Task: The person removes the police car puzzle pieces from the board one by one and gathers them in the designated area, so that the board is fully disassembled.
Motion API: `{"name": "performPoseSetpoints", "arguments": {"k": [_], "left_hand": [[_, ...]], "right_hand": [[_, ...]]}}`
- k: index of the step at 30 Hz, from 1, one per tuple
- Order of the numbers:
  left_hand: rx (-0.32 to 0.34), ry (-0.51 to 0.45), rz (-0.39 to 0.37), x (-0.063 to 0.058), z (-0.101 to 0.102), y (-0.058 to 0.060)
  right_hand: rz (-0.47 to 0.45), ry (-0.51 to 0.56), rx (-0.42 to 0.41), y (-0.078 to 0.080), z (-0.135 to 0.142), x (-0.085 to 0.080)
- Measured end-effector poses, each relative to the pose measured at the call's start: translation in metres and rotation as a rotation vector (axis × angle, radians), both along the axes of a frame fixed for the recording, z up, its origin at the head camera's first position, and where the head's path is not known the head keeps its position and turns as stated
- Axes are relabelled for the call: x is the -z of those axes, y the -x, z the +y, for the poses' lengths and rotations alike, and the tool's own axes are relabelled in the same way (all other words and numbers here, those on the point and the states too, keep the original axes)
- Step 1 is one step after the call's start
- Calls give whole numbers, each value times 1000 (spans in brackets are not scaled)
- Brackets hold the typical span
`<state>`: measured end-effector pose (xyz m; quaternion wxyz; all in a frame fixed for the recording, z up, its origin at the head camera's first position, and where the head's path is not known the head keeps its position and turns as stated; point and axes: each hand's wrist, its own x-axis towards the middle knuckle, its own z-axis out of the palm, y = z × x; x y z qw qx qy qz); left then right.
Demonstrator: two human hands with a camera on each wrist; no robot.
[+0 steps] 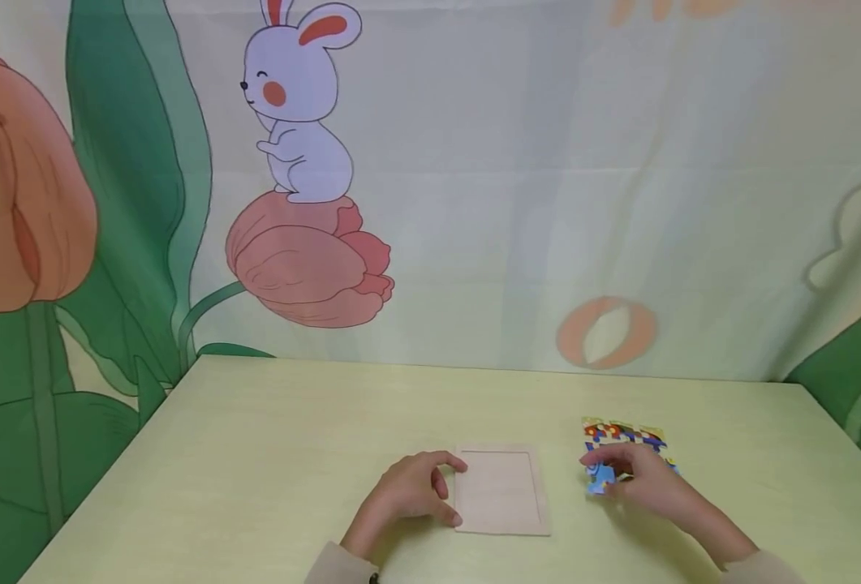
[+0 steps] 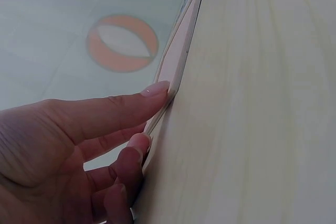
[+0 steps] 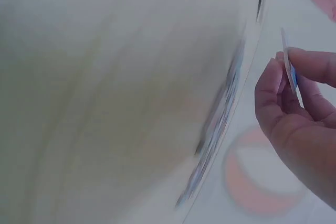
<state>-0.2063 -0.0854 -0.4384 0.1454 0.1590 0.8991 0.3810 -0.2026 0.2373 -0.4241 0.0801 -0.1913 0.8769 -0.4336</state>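
A shallow wooden puzzle tray with a raised rim lies flat on the table. My left hand holds its left side, the index finger at the far corner and the thumb at the near one. In the left wrist view, the thumb rests on the tray's rim and other fingers curl by its edge. To the right, my right hand pinches a blue jigsaw piece between thumb and fingers. The right wrist view has that piece edge-on. Under and behind this hand lie colourful jigsaw pieces, partly hidden.
The pale wooden table extends to both sides and behind the tray. At its back edge hangs a curtain printed with a rabbit and tulips.
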Motion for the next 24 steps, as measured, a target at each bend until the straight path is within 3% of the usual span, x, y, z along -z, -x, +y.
{"name": "performPoseSetpoints", "arguments": {"k": [4,11,24], "left_hand": [[-4,9,4,0,0,0],[0,1,-5,1,1,-2],[4,1,3,0,2,0]], "right_hand": [[-3,-40,41,0,28,-1],[-171,-190,255,-3,62,2],[-151,-276,246,-2,76,5]]}}
